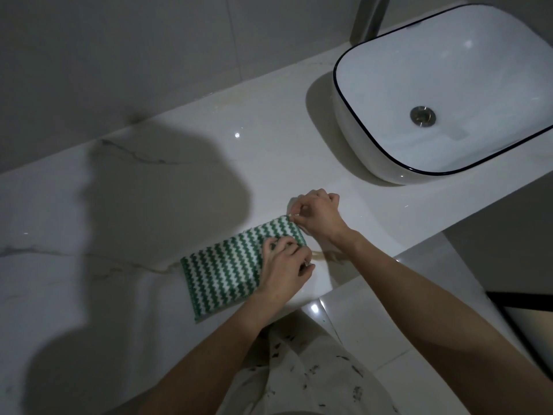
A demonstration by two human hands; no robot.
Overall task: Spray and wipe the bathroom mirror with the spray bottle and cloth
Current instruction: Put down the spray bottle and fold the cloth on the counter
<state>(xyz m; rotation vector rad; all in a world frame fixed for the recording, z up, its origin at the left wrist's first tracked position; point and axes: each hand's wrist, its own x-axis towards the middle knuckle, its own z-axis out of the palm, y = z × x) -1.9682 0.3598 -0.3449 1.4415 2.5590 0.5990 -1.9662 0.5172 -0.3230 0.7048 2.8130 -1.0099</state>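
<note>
A green-and-white zigzag cloth (223,269) lies folded flat on the white marble counter (149,205), near its front edge. My left hand (285,265) rests on the cloth's right end, fingers curled and pinching the near right corner. My right hand (317,215) pinches the far right corner of the cloth between thumb and fingertips. No spray bottle and no mirror are in view.
A white vessel sink (359,121) with a dark rim and a metal drain (422,115) stands at the right on the counter. A grey tiled wall (119,55) runs behind. Pale floor tiles (374,324) and my light trousers show below the counter edge.
</note>
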